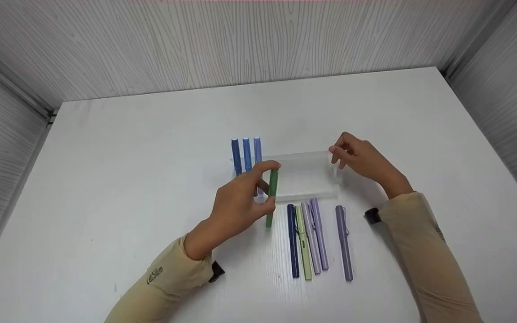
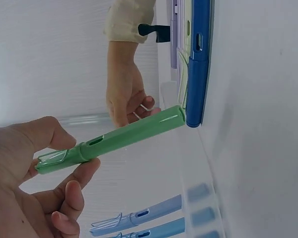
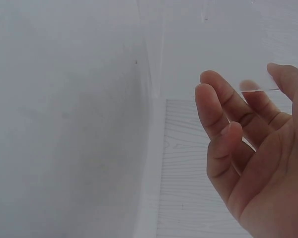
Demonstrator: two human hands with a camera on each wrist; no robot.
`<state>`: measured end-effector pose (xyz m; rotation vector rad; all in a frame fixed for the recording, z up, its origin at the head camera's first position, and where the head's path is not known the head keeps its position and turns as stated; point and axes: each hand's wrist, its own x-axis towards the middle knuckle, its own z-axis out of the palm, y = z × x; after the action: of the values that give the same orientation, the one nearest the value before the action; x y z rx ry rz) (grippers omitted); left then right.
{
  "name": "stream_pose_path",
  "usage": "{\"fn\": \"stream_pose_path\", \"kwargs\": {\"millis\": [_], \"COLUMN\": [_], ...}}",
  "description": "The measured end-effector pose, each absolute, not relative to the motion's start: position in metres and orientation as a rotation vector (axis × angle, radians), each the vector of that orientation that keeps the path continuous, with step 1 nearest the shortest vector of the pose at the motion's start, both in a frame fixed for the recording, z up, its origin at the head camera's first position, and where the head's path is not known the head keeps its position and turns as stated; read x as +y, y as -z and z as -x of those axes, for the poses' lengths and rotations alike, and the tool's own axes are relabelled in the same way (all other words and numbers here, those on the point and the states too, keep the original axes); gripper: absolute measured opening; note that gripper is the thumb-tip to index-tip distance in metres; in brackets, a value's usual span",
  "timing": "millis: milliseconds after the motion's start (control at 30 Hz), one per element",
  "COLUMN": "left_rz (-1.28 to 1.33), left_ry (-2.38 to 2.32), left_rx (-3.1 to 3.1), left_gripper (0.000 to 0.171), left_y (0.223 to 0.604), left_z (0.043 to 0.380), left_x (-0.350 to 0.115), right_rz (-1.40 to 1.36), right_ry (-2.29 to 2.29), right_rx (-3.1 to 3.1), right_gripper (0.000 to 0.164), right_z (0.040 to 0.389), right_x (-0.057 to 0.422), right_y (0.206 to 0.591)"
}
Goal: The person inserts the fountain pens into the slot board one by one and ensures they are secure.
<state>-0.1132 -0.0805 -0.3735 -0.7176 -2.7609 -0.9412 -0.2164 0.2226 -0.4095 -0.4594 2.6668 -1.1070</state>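
Note:
My left hand [image 1: 240,197] pinches a green pen [image 2: 124,134] between thumb and fingers, its clip end by the fingertips in the left wrist view. The pen tilts in front of a clear pen stand [image 1: 317,195]. At the stand's left end, a dark blue pen [image 1: 236,150], a blue pen [image 1: 247,150] and a periwinkle pen [image 1: 257,150] stand upright, their lower parts partly behind my left hand. My right hand [image 1: 359,157] pinches the stand's right edge between thumb and forefinger; in the right wrist view its other fingers [image 3: 208,106] curl loosely.
In front of the stand lie a navy pen [image 1: 293,242], a light green pen [image 1: 304,244], a lilac pen [image 1: 311,242] and a light purple pen [image 1: 319,235], side by side. Apart to their right is a greyish purple pen [image 1: 344,244]. Wood-grain panels [image 1: 240,40] rise behind the white table [image 1: 128,179].

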Motion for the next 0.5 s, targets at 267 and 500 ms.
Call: {"fn": "stream_pose_path", "kwargs": {"millis": [267,500], "left_rz": [0.685,0.68], "left_ry": [0.882,0.783], "left_rx": [-2.634,-2.476], "left_gripper": [0.055,0.054], "left_y": [0.3749,0.3778], "left_z": [0.1172,0.1235], "left_x": [-0.0789,-0.0783], "right_rz": [0.458,0.452], "right_ry": [1.102,1.091], "right_rx": [2.674,2.685], "right_gripper": [0.034,0.034], "right_z": [0.2164,0.2174], "right_x": [0.2225,0.2216], "right_y": [0.4095,0.4107]}}
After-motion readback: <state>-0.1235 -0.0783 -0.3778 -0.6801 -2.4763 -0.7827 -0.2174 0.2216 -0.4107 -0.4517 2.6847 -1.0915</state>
